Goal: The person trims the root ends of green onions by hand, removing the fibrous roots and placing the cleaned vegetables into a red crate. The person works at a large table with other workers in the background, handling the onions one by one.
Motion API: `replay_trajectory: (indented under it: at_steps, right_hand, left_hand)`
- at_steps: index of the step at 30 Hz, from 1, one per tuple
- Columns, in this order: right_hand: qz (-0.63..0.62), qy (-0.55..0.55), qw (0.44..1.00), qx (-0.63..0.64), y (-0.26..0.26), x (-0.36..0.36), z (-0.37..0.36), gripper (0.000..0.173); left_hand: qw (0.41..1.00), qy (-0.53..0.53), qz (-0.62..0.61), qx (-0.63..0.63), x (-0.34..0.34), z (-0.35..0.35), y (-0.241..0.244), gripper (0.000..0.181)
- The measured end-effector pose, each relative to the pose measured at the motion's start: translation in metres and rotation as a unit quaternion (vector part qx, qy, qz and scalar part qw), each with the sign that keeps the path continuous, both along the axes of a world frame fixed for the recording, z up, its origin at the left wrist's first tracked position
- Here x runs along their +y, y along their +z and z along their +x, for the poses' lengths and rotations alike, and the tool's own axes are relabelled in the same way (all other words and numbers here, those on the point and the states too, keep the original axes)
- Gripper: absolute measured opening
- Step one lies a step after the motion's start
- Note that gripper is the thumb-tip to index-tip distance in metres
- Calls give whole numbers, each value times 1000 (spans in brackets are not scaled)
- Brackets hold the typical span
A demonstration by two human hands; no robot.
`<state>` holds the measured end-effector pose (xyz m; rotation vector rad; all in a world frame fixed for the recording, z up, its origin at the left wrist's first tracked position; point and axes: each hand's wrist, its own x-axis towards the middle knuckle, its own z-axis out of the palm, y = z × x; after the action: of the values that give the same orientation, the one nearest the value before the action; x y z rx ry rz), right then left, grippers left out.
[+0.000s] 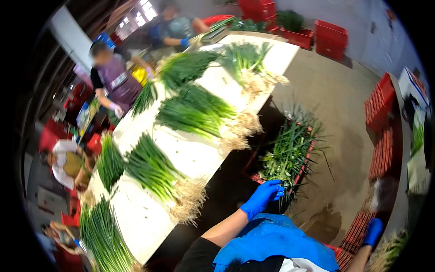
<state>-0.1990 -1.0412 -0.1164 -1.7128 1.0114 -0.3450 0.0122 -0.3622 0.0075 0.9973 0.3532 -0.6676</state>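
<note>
My left hand point(263, 198), in a blue glove, is at the near end of a red crate heaped with loose green leaf trimmings point(289, 149); whether its fingers hold any leaf is unclear. On the right, my right hand point(373, 232), also blue-gloved, is beside stacked red crates point(357, 231) near the edge of a side counter; its fingers are partly hidden. Bundles of green onions with pale roots lie on the long white table: one near the middle point(156, 170), a wider one beyond point(200, 112), another at the near left point(105, 234).
Several people work along the table's far side, one in a purple apron point(120, 81). More onions point(246, 61) lie at the table's far end. Red crates point(330, 39) stand by the wall, others point(380, 102) along the right. The floor point(326, 204) has a wet patch.
</note>
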Motion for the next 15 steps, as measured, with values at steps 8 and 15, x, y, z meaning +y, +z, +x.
replay_trajectory:
  at_steps: [8, 15]
  right_hand:
    - [-44, 567, 820, -63, 96, 558, 303, 45]
    - [-325, 625, 692, -159, 143, 752, 408, 68]
  left_hand:
    - [980, 197, 26, -4, 171, -2, 13, 37]
    - [960, 278, 33, -11, 261, 10, 21, 37]
